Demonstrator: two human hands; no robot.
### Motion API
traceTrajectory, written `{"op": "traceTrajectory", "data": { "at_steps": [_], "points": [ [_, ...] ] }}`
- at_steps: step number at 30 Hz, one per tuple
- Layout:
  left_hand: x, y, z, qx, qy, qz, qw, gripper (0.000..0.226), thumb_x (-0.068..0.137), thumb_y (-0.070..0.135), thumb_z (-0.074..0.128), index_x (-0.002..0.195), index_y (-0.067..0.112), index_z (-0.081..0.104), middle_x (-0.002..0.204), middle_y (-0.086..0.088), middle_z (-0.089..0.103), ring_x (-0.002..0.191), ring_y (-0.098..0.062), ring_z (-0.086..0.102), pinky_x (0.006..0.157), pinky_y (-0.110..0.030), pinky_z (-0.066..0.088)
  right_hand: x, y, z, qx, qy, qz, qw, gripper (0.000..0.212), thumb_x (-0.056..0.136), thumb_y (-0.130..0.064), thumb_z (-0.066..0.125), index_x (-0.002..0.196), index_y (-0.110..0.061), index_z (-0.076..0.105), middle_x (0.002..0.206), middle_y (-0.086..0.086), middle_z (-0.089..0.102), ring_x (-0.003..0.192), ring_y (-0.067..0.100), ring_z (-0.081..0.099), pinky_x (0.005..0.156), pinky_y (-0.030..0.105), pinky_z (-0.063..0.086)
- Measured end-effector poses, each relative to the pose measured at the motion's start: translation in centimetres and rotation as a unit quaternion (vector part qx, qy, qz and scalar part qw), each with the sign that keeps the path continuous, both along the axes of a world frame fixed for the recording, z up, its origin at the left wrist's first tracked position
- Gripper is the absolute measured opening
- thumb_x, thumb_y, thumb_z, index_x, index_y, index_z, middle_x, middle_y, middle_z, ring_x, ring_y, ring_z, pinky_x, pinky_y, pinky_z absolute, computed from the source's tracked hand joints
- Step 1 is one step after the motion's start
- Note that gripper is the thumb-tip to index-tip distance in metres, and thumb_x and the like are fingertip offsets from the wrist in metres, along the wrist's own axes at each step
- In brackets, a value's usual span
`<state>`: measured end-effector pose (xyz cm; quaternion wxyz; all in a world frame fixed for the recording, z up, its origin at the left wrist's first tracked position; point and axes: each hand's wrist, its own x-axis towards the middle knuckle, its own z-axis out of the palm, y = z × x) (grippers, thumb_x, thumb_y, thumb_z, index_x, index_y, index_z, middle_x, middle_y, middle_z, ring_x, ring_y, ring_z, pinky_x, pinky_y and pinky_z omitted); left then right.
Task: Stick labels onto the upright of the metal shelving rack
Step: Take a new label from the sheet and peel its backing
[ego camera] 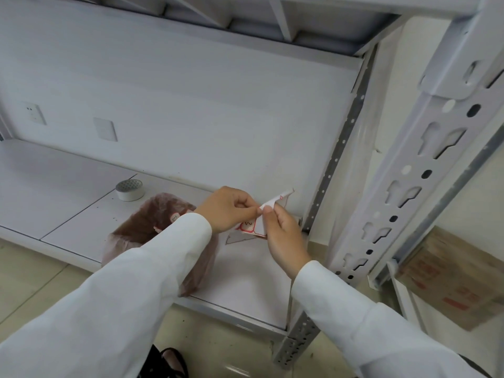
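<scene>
Label sheet point(252, 227) half-hidden behind both hands.

A tape roll point(129, 190) sits on the shelf point(68, 192) behind the lined bin point(161, 241), left of the upright point(403, 181).

Roll of white tape point(129, 189), lies flat at centre-left of frame, on the white shelf board. Just below-right of it: bin w/ brownish plastic liner point(152, 227), partly hidden behind a white sleeve. Wall socket point(33, 113) upper left on white wall; blank wall plate point(105, 129) to its right. Cardboard box point(458, 285) w/ red print at lower right, on the tiled floor point(30, 279). Dark shoe point(169, 362) at bottom edge, centre-left.
</scene>
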<state>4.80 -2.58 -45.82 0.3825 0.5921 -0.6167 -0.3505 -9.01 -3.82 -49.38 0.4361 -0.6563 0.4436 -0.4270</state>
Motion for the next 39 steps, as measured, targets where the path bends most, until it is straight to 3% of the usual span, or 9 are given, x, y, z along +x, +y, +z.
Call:
{"op": "traceTrajectory", "data": {
  "at_steps": [6,9,12,19,22,25,29,34,39],
  "points": [
    [0.8,-0.1,-0.1,-0.001,-0.025,0.02,0.999,0.016,0.084,0.011,0.064,0.07,0.013,0.071,0.081,-0.012,0.073,0.076,-0.016,0.063,0.087,-0.035,0.051,0.2,0.0,-0.2,-0.008,0.028,0.018,0.999,0.03,0.099,-0.022,0.037,0.099,-0.003,0.06,0.096,0.013,0.066,0.085,0.017,0.059,0.071,0.022,0.045],
    [1.0,-0.3,-0.2,-0.008,-0.033,0.027,0.999,0.015,0.084,0.009,0.063,0.071,0.009,0.071,0.077,-0.009,0.073,0.072,-0.011,0.062,0.08,-0.03,0.052,0.4,0.0,-0.1,-0.003,0.025,0.026,0.999,0.031,0.099,-0.022,0.038,0.099,-0.001,0.06,0.098,0.017,0.066,0.082,0.016,0.057,0.069,0.023,0.044],
    [1.1,-0.3,-0.3,-0.015,-0.043,0.05,0.998,0.026,0.084,0.009,0.062,0.061,0.02,0.064,0.054,0.013,0.063,0.051,0.002,0.053,0.06,-0.013,0.044,0.5,-0.1,-0.2,0.012,0.022,0.026,0.999,0.031,0.098,-0.022,0.038,0.1,-0.001,0.06,0.097,0.017,0.066,0.079,0.015,0.057,0.067,0.021,0.044],
    [2.0,-0.7,-0.5,-0.021,-0.09,0.122,0.988,0.022,0.087,0.017,0.056,0.065,0.021,0.058,0.073,0.005,0.068,0.074,-0.016,0.068,0.074,-0.03,0.051,0.1,-1.0,-1.3,0.114,0.047,-0.006,0.992,0.033,0.097,-0.02,0.032,0.102,-0.004,0.061,0.099,0.014,0.069,0.089,0.026,0.067,0.071,0.034,0.058],
    [2.9,-0.7,-0.7,-0.023,-0.052,0.158,0.986,0.018,0.086,0.014,0.054,0.068,0.015,0.058,0.074,0.003,0.07,0.076,-0.02,0.072,0.075,-0.033,0.053,-0.4,-1.7,-2.9,0.158,0.081,-0.034,0.984,0.03,0.094,-0.015,0.029,0.094,-0.009,0.058,0.093,0.013,0.068,0.072,0.024,0.065,0.067,0.037,0.057],
    [3.4,-0.5,-0.8,-0.025,-0.052,0.158,0.986,0.017,0.086,0.015,0.053,0.071,0.015,0.06,0.073,0.005,0.069,0.071,-0.018,0.069,0.073,-0.032,0.053,-0.8,-2.1,-4.8,0.237,0.068,-0.068,0.967,0.029,0.093,-0.01,0.026,0.101,-0.008,0.054,0.087,0.012,0.065,0.059,0.02,0.058,0.059,0.034,0.054],
    [3.5,-0.5,-1.2,-0.029,-0.087,0.138,0.986,0.017,0.087,0.019,0.057,0.073,0.016,0.066,0.076,0.006,0.071,0.068,-0.015,0.066,0.081,-0.035,0.054,-0.7,-2.2,-7.0,0.325,0.059,-0.057,0.942,0.032,0.092,-0.008,0.026,0.109,-0.011,0.053,0.092,0.009,0.065,0.062,0.016,0.058,0.058,0.027,0.052],
    [4.0,-0.6,-1.5,-0.023,-0.068,0.133,0.989,0.019,0.082,0.035,0.067,0.077,0.017,0.069,0.073,0.009,0.071,0.063,-0.013,0.061,0.086,-0.044,0.054,-0.4,-2.1,-7.1,0.369,0.03,-0.033,0.928,0.022,0.097,-0.021,0.035,0.086,-0.013,0.052,0.076,0.004,0.051,0.064,0.013,0.048,0.063,0.024,0.043],
    [4.7,-0.9,-2.1,0.009,-0.068,0.111,0.991,0.024,0.078,0.043,0.07,0.077,0.019,0.07,0.065,0.016,0.069,0.067,-0.013,0.061,0.086,-0.041,0.052,-0.5,-1.7,-6.8,0.352,0.066,-0.016,0.934,0.014,0.093,-0.015,0.037,0.097,-0.012,0.05,0.075,0.003,0.048,0.065,0.014,0.047,0.068,0.029,0.039]
  ]
}}
